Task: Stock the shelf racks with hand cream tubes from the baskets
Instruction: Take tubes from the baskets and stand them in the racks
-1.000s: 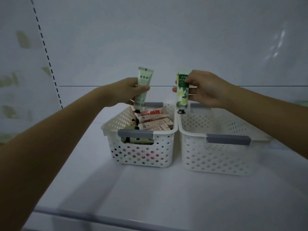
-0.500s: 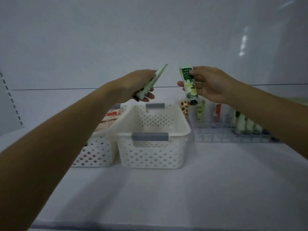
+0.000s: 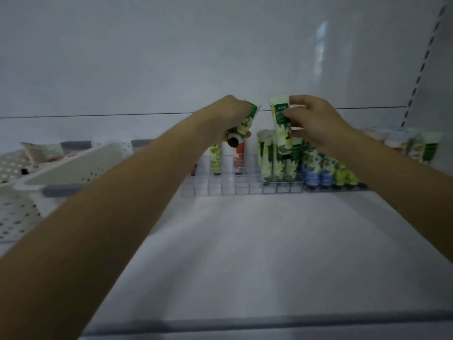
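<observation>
My left hand (image 3: 229,119) grips a pale green hand cream tube (image 3: 246,126), tilted with its black cap low and to the left. In my right hand (image 3: 316,121) I pinch a green floral tube (image 3: 282,128) near its top, held nearly upright, cap down. Both tubes hang above a clear plastic rack (image 3: 241,187) at the back of the shelf. Several tubes stand in the rack's rear and right slots; its front-left slots are bare. A second rack (image 3: 335,186) to the right holds blue and yellow-green tubes.
Two white perforated baskets with grey handles (image 3: 61,177) sit at the left edge, the farther one with tubes in it. More tubes (image 3: 416,146) stand at the far right by the slotted upright. White shelf floor (image 3: 257,253) stretches to the front lip.
The view has swung right, so the baskets slid left and the racks came to the centre. Both hands carried their tubes from beside the baskets to above the rack.
</observation>
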A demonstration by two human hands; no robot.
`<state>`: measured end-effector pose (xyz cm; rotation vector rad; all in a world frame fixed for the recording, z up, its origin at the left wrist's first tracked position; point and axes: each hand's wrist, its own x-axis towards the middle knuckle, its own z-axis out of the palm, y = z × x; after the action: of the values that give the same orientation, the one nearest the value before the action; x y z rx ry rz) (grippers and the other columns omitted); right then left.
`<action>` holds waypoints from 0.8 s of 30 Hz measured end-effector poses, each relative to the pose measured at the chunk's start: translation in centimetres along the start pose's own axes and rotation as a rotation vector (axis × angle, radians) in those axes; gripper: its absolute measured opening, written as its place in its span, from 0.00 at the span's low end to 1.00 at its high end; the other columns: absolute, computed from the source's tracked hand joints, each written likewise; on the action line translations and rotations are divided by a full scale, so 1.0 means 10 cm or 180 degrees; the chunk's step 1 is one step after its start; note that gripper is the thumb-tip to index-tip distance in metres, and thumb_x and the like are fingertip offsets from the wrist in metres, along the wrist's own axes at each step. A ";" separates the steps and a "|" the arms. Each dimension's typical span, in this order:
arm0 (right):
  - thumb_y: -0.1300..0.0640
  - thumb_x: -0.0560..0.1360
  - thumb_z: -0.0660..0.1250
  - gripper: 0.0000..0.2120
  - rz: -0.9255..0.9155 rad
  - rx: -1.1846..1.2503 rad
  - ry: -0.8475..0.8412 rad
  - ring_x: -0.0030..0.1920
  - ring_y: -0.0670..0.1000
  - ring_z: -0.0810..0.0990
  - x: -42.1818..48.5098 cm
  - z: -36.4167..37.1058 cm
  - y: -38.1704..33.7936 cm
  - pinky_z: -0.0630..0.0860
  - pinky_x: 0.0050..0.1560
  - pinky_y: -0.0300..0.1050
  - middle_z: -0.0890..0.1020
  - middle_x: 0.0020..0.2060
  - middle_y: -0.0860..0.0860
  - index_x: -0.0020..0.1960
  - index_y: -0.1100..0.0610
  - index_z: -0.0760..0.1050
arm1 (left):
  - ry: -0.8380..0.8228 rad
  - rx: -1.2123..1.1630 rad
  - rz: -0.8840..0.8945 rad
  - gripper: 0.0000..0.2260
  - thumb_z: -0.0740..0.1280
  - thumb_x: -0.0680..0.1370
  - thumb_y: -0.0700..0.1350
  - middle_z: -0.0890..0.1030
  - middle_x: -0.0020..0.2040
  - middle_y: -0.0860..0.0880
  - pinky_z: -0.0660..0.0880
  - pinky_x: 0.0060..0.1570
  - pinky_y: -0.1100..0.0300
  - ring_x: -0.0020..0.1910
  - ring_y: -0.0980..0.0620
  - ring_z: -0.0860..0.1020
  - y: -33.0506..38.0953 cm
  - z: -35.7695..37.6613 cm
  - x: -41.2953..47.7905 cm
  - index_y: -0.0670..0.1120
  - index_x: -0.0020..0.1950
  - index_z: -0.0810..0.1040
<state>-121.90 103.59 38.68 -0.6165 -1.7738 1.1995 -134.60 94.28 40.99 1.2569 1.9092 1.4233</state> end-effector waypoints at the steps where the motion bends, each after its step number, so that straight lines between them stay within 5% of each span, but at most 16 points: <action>1: 0.63 0.77 0.62 0.09 -0.0033 -0.0028 -0.0005 0.40 0.47 0.79 -0.02 -0.03 0.06 0.78 0.42 0.40 0.80 0.42 0.50 0.57 0.56 0.71 | 0.0127 -0.0075 -0.0017 0.08 0.54 0.80 0.38 0.71 0.35 0.45 0.67 0.22 0.67 0.20 0.56 0.74 -0.04 0.10 0.01 0.41 0.41 0.67; 3: 0.63 0.77 0.63 0.09 -0.0103 -0.0091 -0.0038 0.44 0.49 0.79 -0.06 -0.04 0.21 0.79 0.49 0.44 0.79 0.45 0.52 0.56 0.56 0.70 | 0.0386 -0.0305 -0.0095 0.09 0.56 0.79 0.38 0.71 0.33 0.46 0.71 0.27 0.63 0.20 0.56 0.74 -0.16 0.28 0.02 0.41 0.39 0.68; 5: 0.63 0.77 0.63 0.08 -0.0160 -0.0104 -0.0063 0.48 0.51 0.78 -0.09 0.00 0.39 0.77 0.54 0.49 0.78 0.45 0.51 0.54 0.56 0.68 | 0.0541 -0.0565 -0.0208 0.10 0.58 0.79 0.39 0.75 0.35 0.44 0.77 0.39 0.55 0.30 0.51 0.76 -0.38 0.39 0.01 0.42 0.38 0.69; 10: 0.63 0.77 0.63 0.07 -0.0308 -0.0326 -0.0185 0.49 0.53 0.76 -0.08 0.07 0.71 0.75 0.54 0.50 0.77 0.49 0.54 0.52 0.56 0.66 | 0.0769 -0.0750 -0.0449 0.08 0.62 0.79 0.43 0.79 0.46 0.41 0.77 0.55 0.47 0.47 0.43 0.79 -0.89 0.40 -0.11 0.44 0.41 0.74; 15: 0.62 0.78 0.62 0.13 -0.0282 -0.0763 -0.0346 0.56 0.56 0.77 -0.07 0.08 0.85 0.75 0.57 0.50 0.76 0.57 0.58 0.61 0.63 0.67 | 0.0793 -0.1180 -0.0292 0.07 0.62 0.79 0.42 0.79 0.39 0.46 0.79 0.34 0.63 0.29 0.56 0.80 -0.97 0.31 -0.17 0.43 0.42 0.75; 20: 0.62 0.76 0.65 0.21 -0.1217 -0.1306 0.0185 0.56 0.49 0.72 -0.19 0.10 0.85 0.72 0.60 0.43 0.71 0.60 0.58 0.67 0.63 0.65 | 0.0643 -0.1348 -0.0296 0.07 0.63 0.78 0.43 0.80 0.41 0.44 0.79 0.31 0.66 0.29 0.55 0.80 -0.92 0.32 -0.27 0.41 0.44 0.75; 22: 0.61 0.76 0.64 0.19 -0.1433 -0.1223 0.0501 0.47 0.44 0.72 -0.25 0.05 0.80 0.73 0.51 0.37 0.72 0.53 0.55 0.65 0.62 0.66 | 0.0562 -0.1385 -0.0269 0.07 0.64 0.78 0.43 0.80 0.41 0.44 0.78 0.30 0.66 0.28 0.56 0.81 -0.89 0.34 -0.30 0.40 0.44 0.76; 24: 0.59 0.77 0.64 0.14 -0.1049 -0.0889 0.0314 0.37 0.42 0.72 -0.32 0.02 0.75 0.72 0.40 0.33 0.75 0.42 0.50 0.61 0.63 0.70 | 0.0432 -0.1398 -0.0223 0.07 0.64 0.78 0.43 0.81 0.41 0.44 0.77 0.30 0.66 0.28 0.56 0.80 -0.85 0.35 -0.33 0.39 0.46 0.76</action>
<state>-121.06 104.09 30.54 -0.5061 -1.8857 0.6939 -133.65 92.78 31.36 0.8971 1.5796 1.8030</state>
